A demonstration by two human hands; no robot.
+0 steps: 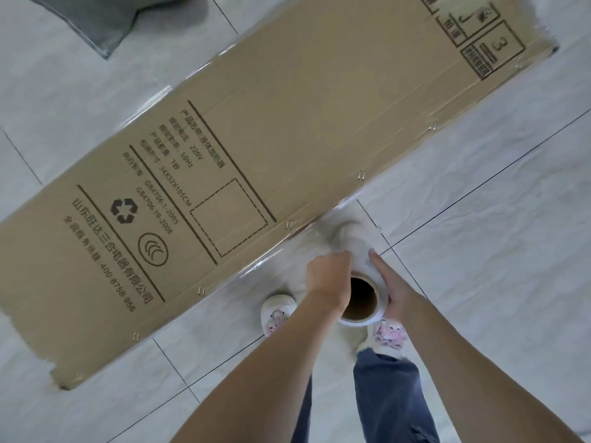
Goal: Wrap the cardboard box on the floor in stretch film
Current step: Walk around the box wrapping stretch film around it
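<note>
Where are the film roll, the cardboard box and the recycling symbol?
film roll [363,320]: head view, white rim around its cardboard core.
cardboard box [303,123]: head view, bare top face near the middle.
recycling symbol [124,210]: head view, centre of the printed arrows.

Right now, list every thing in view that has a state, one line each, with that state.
cardboard box: lying flat on the floor, shiny film over its near edge.
stretch film roll: upright, hollow core facing up, held between both hands.
stretch film: pulled from roll to box, bunched.
left hand: grip curled on film.
right hand: fingers straight, pressed against the roll.
</note>
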